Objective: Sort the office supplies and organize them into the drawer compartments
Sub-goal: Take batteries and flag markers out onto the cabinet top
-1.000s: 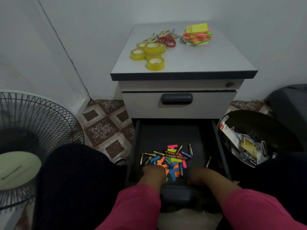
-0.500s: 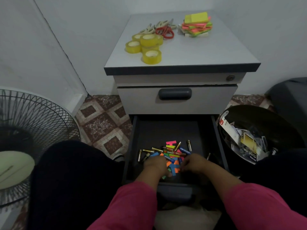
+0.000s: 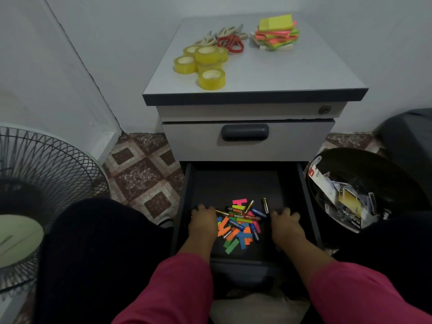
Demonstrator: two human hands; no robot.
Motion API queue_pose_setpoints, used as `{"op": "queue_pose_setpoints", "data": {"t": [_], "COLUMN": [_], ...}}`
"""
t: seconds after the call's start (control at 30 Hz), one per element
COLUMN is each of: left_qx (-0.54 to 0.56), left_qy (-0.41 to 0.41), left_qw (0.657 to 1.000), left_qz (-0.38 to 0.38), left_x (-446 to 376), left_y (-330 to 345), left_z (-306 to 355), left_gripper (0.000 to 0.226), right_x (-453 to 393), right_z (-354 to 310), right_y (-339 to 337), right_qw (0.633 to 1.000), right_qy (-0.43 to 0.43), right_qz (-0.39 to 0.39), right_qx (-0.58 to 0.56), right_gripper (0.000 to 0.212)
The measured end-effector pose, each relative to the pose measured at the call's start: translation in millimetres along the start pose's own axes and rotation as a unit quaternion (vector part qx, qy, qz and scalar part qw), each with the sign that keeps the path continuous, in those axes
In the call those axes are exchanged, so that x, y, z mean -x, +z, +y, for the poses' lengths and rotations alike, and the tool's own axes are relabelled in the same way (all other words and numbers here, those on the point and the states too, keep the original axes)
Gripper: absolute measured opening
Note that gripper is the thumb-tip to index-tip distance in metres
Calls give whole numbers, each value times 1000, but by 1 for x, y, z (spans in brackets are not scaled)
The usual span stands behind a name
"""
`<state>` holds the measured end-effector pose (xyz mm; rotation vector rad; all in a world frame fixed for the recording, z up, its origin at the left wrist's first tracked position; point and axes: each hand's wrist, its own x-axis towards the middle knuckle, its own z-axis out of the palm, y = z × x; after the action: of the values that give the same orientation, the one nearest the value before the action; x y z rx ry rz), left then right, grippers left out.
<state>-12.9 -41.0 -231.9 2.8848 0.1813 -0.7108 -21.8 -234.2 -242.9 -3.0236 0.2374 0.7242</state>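
Observation:
The cabinet's bottom drawer [image 3: 233, 181] is pulled open. On its dark floor lies a mixed pile of batteries and bright sticky flags [image 3: 242, 224]. My left hand [image 3: 202, 220] rests palm down at the pile's left edge, fingers bent onto the drawer floor. My right hand [image 3: 286, 222] lies the same way just right of the pile. I see nothing gripped in either hand. A single battery [image 3: 265, 205] lies near the right hand. On the cabinet top [image 3: 292, 76] sit yellow tape rolls [image 3: 205, 64], scissors [image 3: 230, 42] and a stack of sticky notes [image 3: 275, 33].
The upper drawer with a dark handle [image 3: 245, 132] is closed. A black bin [image 3: 350, 152] with paper packaging stands right of the drawer. A floor fan [image 3: 46, 183] is at the left. My dark-clad knees flank the drawer.
Both hands met on the pile half a second ago and have since spread apart to its left and right sides. The camera view shifted slightly.

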Motion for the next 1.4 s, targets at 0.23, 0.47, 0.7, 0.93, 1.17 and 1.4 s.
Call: {"op": "queue_pose_setpoints", "data": {"t": [0.23,0.47,0.7,0.93,1.17,1.4], "left_qx": [60,266,472,588,634,674], "left_qy": [-12,-53,-93,-97,-98,-81], "left_qw": [998,958,868,796,764,732], "left_qz": [26,87,126,103,67,56], "left_x": [-5,-14,-15,-16,-10,6], "left_y": [3,9,3,3,-6,-27], "left_z": [-4,-14,-10,-7,-1,7], "left_gripper": [36,12,34,30,21,17], "right_x": [0,-1,1,5,9,17], "right_z": [6,10,-10,-21,-21,-18], "right_y": [-4,-6,-5,3,5,-15], "right_qw": [998,995,965,977,982,974], "right_qy": [-11,31,-88,-122,-90,-41], "right_qz": [46,13,-20,-14,-57,-42], "right_qx": [-50,-94,-245,-173,-154,-220], "right_gripper": [45,44,33,20,22,25]}}
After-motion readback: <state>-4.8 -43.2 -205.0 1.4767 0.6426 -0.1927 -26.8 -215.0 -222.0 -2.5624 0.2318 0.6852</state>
